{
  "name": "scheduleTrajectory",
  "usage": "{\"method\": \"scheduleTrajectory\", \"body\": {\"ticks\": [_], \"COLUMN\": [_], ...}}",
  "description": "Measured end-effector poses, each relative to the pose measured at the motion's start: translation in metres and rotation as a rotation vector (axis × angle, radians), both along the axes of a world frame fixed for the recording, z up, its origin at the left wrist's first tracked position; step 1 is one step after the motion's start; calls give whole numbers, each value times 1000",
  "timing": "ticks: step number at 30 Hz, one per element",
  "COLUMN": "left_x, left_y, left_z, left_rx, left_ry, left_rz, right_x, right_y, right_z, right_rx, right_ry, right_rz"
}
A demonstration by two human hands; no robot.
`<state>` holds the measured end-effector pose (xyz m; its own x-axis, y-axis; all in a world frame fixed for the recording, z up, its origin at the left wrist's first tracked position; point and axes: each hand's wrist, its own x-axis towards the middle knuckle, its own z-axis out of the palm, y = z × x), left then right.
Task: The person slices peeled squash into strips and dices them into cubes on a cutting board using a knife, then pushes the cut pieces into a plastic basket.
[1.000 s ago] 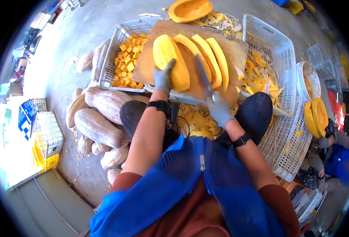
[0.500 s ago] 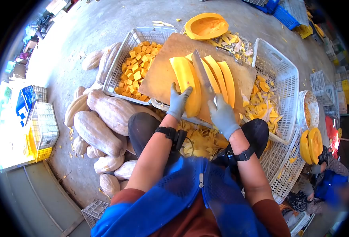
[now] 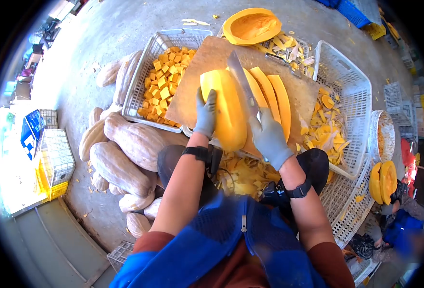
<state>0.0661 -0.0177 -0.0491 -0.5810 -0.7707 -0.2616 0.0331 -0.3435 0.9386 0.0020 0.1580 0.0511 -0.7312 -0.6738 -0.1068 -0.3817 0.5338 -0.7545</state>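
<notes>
My left hand (image 3: 206, 115), in a grey glove, grips the left side of a large peeled pumpkin piece (image 3: 224, 108) on the wooden cutting board (image 3: 197, 69). In my gloved right hand (image 3: 271, 139) is the handle of a knife (image 3: 243, 81). Its long blade points away from me, standing between the big piece and several long pumpkin slices (image 3: 268, 91). Those slices lie side by side at the right of the board. The blade's lower edge is hidden.
A white crate of pumpkin cubes (image 3: 164, 79) stands left of the board; another crate (image 3: 346, 86) at right holds peelings. Whole pumpkins (image 3: 118, 165) are heaped on the left floor. Beyond the board sits a hollowed pumpkin half (image 3: 253, 26). A co-worker (image 3: 404, 225) is at lower right.
The big pumpkin piece has tipped leftward, away from the slices, showing a broader face. My left hand has shifted slightly left with it. The knife stays in my right hand.
</notes>
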Motion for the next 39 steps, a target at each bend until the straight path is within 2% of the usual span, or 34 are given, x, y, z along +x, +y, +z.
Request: {"method": "scheduleTrajectory", "body": {"ticks": [1,5,6,8,16,23,26,29,35,38,39], "left_x": [1,6,5,4,8,7,10,5,14,0,1], "left_y": [0,1,1,2,5,6,6,7,6,8,8], "left_z": [-8,-1,-5,-17,-13,-14,-8,-23,0,-35,-30], "left_rx": [37,-3,-18,-47,-38,37,64,72,146,-48,-21], "left_ry": [129,-4,46,149,68,155,152,226,186,212,207], "left_rz": [51,15,42,94,99,119,107,142,81,200,185], "right_x": [0,2,1,-3,-4,1,1,6,15,20,22], "right_y": [-3,-14,-16,-19,-33,-39,-39,-39,-47,-49,-50], "right_z": [2,4,5,10,14,17,16,18,21,23,27], "right_rx": [-33,-119,-133,-56,24,161,158,96,191,205,214], "right_ry": [17,90,110,-5,-182,-148,-195,-175,-118,-40,-61], "right_rz": [12,60,63,84,99,100,94,69,84,50,35]}}
